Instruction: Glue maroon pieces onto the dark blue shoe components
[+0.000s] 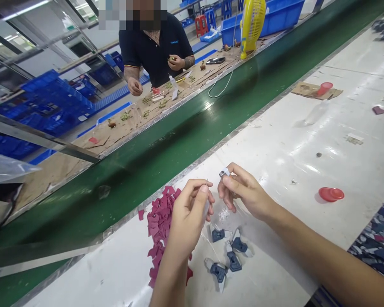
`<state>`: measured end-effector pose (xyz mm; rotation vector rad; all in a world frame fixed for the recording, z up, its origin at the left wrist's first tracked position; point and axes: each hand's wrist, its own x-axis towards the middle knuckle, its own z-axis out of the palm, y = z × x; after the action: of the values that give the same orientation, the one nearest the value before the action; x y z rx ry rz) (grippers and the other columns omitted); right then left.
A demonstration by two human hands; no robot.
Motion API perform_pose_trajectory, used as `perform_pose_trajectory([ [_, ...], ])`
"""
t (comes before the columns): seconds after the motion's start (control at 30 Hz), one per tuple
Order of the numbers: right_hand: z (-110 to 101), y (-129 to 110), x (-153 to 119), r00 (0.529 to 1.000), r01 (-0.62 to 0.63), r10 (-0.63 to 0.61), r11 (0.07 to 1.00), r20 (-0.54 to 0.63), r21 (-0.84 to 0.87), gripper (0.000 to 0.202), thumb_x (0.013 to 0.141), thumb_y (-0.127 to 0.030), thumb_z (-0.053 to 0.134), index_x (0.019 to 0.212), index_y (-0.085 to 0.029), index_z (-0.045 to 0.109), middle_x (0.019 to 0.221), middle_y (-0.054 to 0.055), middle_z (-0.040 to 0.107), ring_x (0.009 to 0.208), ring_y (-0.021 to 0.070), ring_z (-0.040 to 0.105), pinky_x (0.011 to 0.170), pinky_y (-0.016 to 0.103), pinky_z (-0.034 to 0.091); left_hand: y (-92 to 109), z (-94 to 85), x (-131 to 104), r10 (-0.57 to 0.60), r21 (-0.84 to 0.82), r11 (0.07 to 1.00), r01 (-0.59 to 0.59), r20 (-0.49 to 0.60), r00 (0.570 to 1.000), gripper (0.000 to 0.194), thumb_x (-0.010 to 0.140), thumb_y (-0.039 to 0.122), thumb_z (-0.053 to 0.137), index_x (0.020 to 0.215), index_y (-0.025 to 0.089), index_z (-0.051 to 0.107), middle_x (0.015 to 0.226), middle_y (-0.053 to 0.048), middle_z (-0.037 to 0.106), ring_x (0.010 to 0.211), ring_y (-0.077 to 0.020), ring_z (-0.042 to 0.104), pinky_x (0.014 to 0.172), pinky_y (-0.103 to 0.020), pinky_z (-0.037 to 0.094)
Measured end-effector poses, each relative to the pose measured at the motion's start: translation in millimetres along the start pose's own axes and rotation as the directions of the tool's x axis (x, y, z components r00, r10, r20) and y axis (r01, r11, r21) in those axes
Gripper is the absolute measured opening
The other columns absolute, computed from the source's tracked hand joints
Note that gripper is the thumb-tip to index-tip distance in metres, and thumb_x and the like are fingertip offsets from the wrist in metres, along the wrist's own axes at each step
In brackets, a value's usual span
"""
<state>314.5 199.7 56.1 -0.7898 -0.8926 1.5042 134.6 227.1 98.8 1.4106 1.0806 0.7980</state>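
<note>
Both hands were raised just above the white worktop (275, 140) at lower centre of the frame. The right hand (243, 192) pinched a small grey-and-white piece (224, 172) between thumb and forefinger at its upper tip. The left hand (192, 211) was closed with thumb against forefinger around something very fine, possibly a pin or wire; its nature could not be determined. The two hands stood close together, not touching.

Directly beneath them lay several blue-and-white parts (230, 251) on the worktop, with a heap of magenta pieces (160, 221) just to their left.

Judgement: the held piece appeared light, small and rigid, easily dropped; a fingertip pinch on its sides, as shown, seemed the suitable hold.

A red cap (331, 194) lay well apart at right. A green conveyor belt (179, 132) ran diagonally beyond the worktop; across it, at upper left, another person's hands (176, 62) worked over small items.

The left palm's contents were hidden, and the patterned pile (379, 241) at the right edge was cut off.
</note>
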Motion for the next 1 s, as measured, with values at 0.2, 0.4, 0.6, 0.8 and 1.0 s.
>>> perform_pose_trajectory([
  [0.2,-2.2,0.9,-2.5,0.997,-0.071,0.072,0.997,0.018,-0.027,0.048,0.106,-0.062,0.053,0.08,-0.021,0.057,0.057,-0.007,0.043,0.047,0.009,0.032,0.046,0.024,0.027,2.0,3.7,-2.5,-0.024,0.008,1.0,0.024,0.051,0.998,0.029,0.101,0.053,0.067,0.104,0.024,0.071,0.078,0.0,0.068,0.058,-0.0136,0.063,0.048,-0.023,0.05],
  [0.4,-1.2,4.6,-3.3,0.971,-0.241,0.241,0.969,-0.003,-0.058,0.049,0.1,-0.056,0.046,0.066,-0.021,0.05,0.052,-0.007,0.029,0.048,0.0094,0.018,0.048,0.027,0.017,3.1,5.4,-5.6,-0.063,0.065,0.996,0.056,0.113,0.992,0.036,0.103,0.056,0.064,0.089,0.023,0.072,0.082,-0.002,0.072,0.062,-0.0136,0.062,0.052,-0.025,0.049],
  [0.6,0.1,5.3,-4.8,0.965,-0.263,0.262,0.964,-0.034,-0.034,0.042,0.097,-0.05,0.048,0.067,-0.021,0.053,0.056,-0.004,0.04,0.05,0.0103,0.025,0.048,0.027,0.019,6.7,2.8,-7.6,-0.068,0.115,0.992,0.051,0.152,0.986,0.035,0.105,0.056,0.063,0.099,0.024,0.077,0.083,-0.002,0.071,0.064,-0.0137,0.062,0.054,-0.025,0.049],
  [0.8,2.0,0.8,-6.1,0.958,-0.287,0.287,0.955,-0.016,-0.071,0.046,0.101,-0.047,0.047,0.064,-0.02,0.053,0.056,-0.004,0.04,0.051,0.0099,0.027,0.048,0.026,0.021,15.2,-4.2,-6.7,-0.079,0.244,0.969,0.03,0.194,0.978,0.027,0.107,0.046,0.062,0.102,0.025,0.079,0.082,0.0,0.071,0.069,-0.0122,0.062,0.059,-0.024,0.048],
  [1.0,3.8,-1.5,-6.3,0.955,-0.292,0.294,0.955,0.036,-0.052,0.04,0.101,-0.035,0.043,0.065,-0.02,0.052,0.055,-0.005,0.036,0.05,0.0093,0.023,0.047,0.025,0.019,21.2,-6.7,-6.0,-0.084,0.296,0.955,0.016,0.22,0.972,0.025,0.108,0.041,0.061,0.099,0.028,0.081,0.077,0.003,0.068,0.066,-0.0093,0.057,0.058,-0.022,0.045],
])
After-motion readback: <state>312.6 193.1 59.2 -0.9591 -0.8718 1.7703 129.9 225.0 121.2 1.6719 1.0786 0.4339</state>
